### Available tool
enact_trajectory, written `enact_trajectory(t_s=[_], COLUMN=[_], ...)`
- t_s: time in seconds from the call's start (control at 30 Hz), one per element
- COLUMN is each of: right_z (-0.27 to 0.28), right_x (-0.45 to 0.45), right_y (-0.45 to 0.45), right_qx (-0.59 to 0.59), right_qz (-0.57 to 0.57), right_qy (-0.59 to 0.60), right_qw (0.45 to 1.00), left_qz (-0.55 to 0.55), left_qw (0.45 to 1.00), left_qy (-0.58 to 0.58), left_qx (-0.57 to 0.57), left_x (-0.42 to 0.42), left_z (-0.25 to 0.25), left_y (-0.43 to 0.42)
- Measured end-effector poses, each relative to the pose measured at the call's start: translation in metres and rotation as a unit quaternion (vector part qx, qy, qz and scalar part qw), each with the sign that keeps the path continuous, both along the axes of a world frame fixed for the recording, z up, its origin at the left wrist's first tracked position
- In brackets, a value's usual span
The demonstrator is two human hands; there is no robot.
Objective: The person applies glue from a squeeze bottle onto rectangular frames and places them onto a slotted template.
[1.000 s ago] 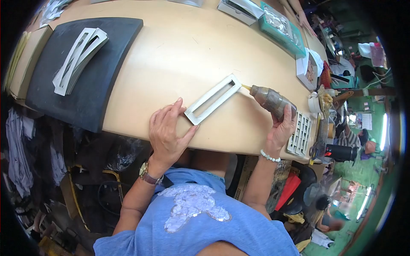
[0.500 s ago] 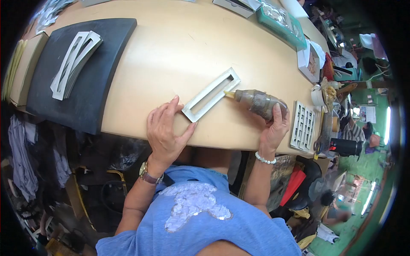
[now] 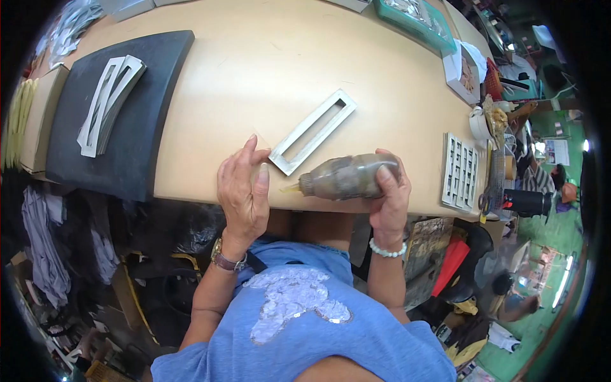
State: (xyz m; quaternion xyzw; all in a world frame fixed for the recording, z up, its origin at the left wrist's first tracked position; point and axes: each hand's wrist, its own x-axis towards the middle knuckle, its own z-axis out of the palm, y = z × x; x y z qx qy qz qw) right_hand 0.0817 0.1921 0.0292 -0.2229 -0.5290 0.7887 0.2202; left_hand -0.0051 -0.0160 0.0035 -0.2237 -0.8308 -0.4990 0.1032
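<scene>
My right hand [image 3: 389,200] is wrapped round a brownish, cloudy squeeze bottle [image 3: 344,177] lying nearly level, its thin yellowish nozzle pointing left. Just beyond the bottle, a pale rectangular frame with a long slot [image 3: 312,132] lies slantwise on the table. My left hand [image 3: 243,191] is at the frame's near end, fingers apart and holding nothing; whether a fingertip touches the frame I cannot tell. The bottle's nozzle is close to my left thumb.
On the left, a stack of similar slotted frames [image 3: 105,108] rests on a dark board [image 3: 162,95]. A pale slotted panel [image 3: 459,172] lies at the table's right edge. Farther back are a green tray [image 3: 417,25] and a white box [image 3: 461,76]. A black bottle [image 3: 529,201] is at right.
The squeeze bottle has moved left and toward me, its nozzle leaving the frame's long side. My left thumb has lifted off the frame's near end.
</scene>
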Motion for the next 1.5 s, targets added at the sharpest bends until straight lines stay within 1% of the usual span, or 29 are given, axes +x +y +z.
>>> enact_trajectory(t_s=[0.03, 0.1, 0.13, 0.17, 0.2, 0.27, 0.33, 0.37, 0.47, 0.5, 0.53, 0.6, 0.63, 0.73, 0.83, 0.93, 1.03, 1.13, 1.23, 1.27, 1.3, 1.33, 1.37, 1.4, 1.43, 1.5], right_z=[0.001, 0.008, 0.010, 0.005, 0.008, 0.024, 0.014, 0.013, -0.005, -0.003, -0.002, 0.004, 0.013, 0.023, 0.010, 0.001, 0.012, 0.034, 0.044, 0.049, 0.055, 0.059, 0.054, 0.064, 0.075, 0.086], right_x=[-0.001, -0.007, -0.013, -0.018, -0.025, -0.045, -0.069, -0.080, -0.111, -0.115, -0.117, -0.113, -0.109, -0.102, -0.102, -0.102, -0.099, -0.095, -0.095, -0.091, -0.086, -0.082, -0.075, -0.062, -0.048, -0.021], right_y=[0.010, 0.027, 0.037, 0.049, 0.057, 0.065, 0.085, 0.089, 0.100, 0.097, 0.092, 0.074, 0.066, 0.037, 0.024, 0.022, 0.020, 0.025, 0.037, 0.046, 0.055, 0.066, 0.089, 0.111, 0.131, 0.179], right_qx=[-0.038, -0.208, -0.291, -0.310, -0.295, -0.204, -0.013, 0.104, 0.262, 0.341, 0.430, 0.594, 0.676, 0.677, 0.676, 0.703, 0.694, 0.619, 0.505, 0.435, 0.362, 0.285, 0.273, 0.276, 0.249, 0.260], right_qz=[0.015, -0.031, -0.052, -0.011, 0.009, 0.025, -0.032, -0.055, -0.085, -0.094, -0.121, -0.168, -0.179, -0.058, 0.043, 0.048, 0.017, 0.028, 0.085, 0.107, 0.127, 0.146, 0.126, 0.104, 0.075, -0.037], right_qy=[0.002, 0.050, 0.077, 0.159, 0.181, 0.135, 0.089, 0.042, -0.070, -0.126, -0.142, -0.177, -0.135, -0.079, -0.145, -0.152, -0.107, -0.065, -0.058, -0.079, -0.096, -0.109, -0.060, -0.085, -0.104, -0.158], right_qw=[0.999, 0.976, 0.952, 0.937, 0.938, 0.969, 0.995, 0.992, 0.959, 0.927, 0.883, 0.766, 0.702, 0.729, 0.721, 0.693, 0.712, 0.782, 0.857, 0.890, 0.919, 0.941, 0.952, 0.952, 0.960, 0.952], left_qz=[0.003, 0.009, 0.017, 0.022, 0.027, 0.033, 0.037, 0.038, 0.038, 0.037, 0.037, 0.039, 0.039, 0.042, 0.043, 0.043, 0.045, 0.049, 0.050, 0.048, 0.050, 0.045, 0.043, 0.043, 0.047, 0.045], left_qw=[1.000, 1.000, 1.000, 0.999, 0.999, 0.999, 0.998, 0.998, 0.997, 0.997, 0.998, 0.998, 0.997, 0.997, 0.997, 0.997, 0.997, 0.996, 0.996, 0.995, 0.998, 0.998, 0.998, 0.998, 0.998, 0.997], left_qy=[-0.001, -0.001, -0.009, -0.015, -0.015, 0.004, 0.014, 0.017, 0.032, 0.033, 0.032, 0.034, 0.038, 0.035, 0.032, 0.043, 0.048, 0.045, 0.050, 0.055, -0.002, 0.000, 0.003, 0.006, 0.007, 0.012], left_qx=[-0.003, -0.011, -0.021, -0.031, -0.038, -0.043, -0.046, -0.050, -0.055, -0.053, -0.051, -0.046, -0.047, -0.051, -0.054, -0.049, -0.051, -0.058, -0.062, -0.063, -0.033, -0.036, -0.040, -0.044, -0.048, -0.060], left_x=[0.000, -0.001, 0.000, 0.002, 0.001, 0.000, 0.001, 0.001, 0.000, 0.001, 0.001, 0.001, 0.002, 0.001, 0.003, 0.002, 0.002, 0.003, 0.002, 0.002, 0.004, 0.005, 0.005, 0.005, 0.006, 0.007], left_z=[0.000, -0.001, 0.000, 0.001, 0.003, 0.002, 0.000, 0.000, -0.002, -0.002, -0.002, -0.002, -0.002, 0.000, 0.000, -0.001, -0.001, -0.001, -0.004, -0.006, -0.005, -0.004, -0.003, -0.003, -0.003, 0.000], left_y=[0.001, 0.001, 0.002, 0.003, 0.005, 0.006, 0.007, 0.007, 0.008, 0.008, 0.008, 0.008, 0.008, 0.010, 0.009, 0.009, 0.009, 0.009, 0.008, 0.009, 0.010, 0.010, 0.010, 0.010, 0.011, 0.012])
